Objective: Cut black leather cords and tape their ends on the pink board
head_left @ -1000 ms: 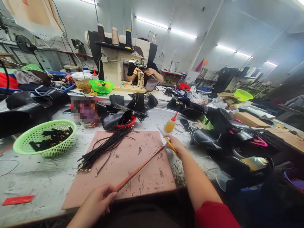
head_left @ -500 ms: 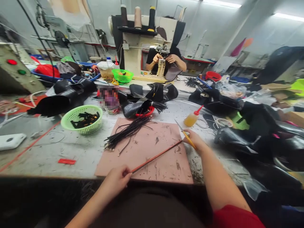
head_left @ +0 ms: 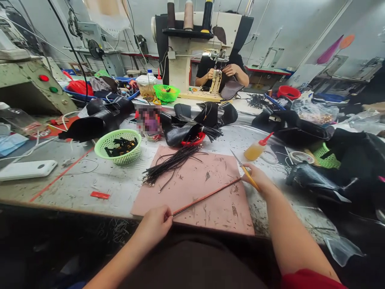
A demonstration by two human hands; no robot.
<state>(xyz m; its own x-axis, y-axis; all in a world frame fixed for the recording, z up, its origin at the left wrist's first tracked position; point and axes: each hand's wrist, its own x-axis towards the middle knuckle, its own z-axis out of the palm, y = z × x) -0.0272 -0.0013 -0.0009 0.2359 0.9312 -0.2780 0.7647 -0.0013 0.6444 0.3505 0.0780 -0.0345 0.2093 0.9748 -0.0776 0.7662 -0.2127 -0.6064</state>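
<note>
In the head view, a thin dark-and-red strip [head_left: 206, 197] stretches straight across a pink board [head_left: 222, 168] on the surface [head_left: 114, 204]. Its long axis slants from the near edge, where the left hand [head_left: 155, 224] has its fingers clamped on one end, away and rightward to the right hand [head_left: 257, 180]. The right fingers are closed around yellow-handled scissors [head_left: 250, 178] beside the far end; whether they also pinch the strip, I cannot tell. The scissors' blades point away from the strip.

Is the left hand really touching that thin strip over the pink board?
Touching. The head view shows the left hand pinching the thin strip at its near end.
</note>
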